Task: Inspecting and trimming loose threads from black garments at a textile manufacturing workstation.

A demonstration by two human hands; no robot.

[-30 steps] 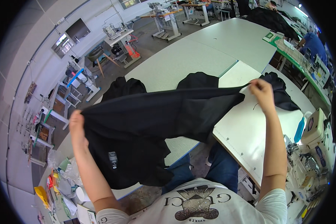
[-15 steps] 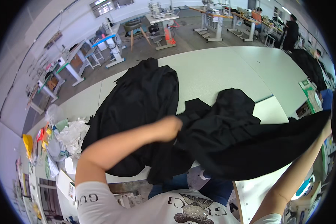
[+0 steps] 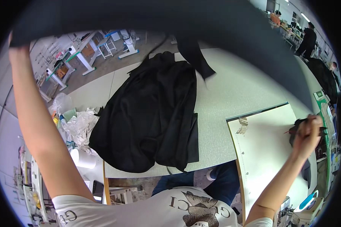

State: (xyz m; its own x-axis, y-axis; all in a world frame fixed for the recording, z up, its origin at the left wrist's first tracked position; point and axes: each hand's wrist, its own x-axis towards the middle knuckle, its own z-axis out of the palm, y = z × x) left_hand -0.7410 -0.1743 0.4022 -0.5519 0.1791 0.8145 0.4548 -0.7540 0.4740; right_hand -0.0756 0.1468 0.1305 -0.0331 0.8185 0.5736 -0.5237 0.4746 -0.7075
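A wide black cloth is stretched up in the air across the top of the view, its right part blurred by motion. At the upper left, my left hand, raised with the arm outstretched, is closed on one end of it. My right hand, lower on the right, is closed at the cloth's other end, its fingertips slightly blurred. A strip of black fabric dangles below the cloth's middle. Beneath lies a heap of black garment pieces on the pale table, touched by neither hand.
A white board adjoins the table at right, with a dark bundle by my right hand. Crumpled clear plastic and a white roll sit at left. Sewing stations stand beyond; a person in black is far right.
The black cloth has been lifted off the table and swung up. My left hand has moved from the middle to the upper left; my right hand has shifted slightly left. The board is uncovered.
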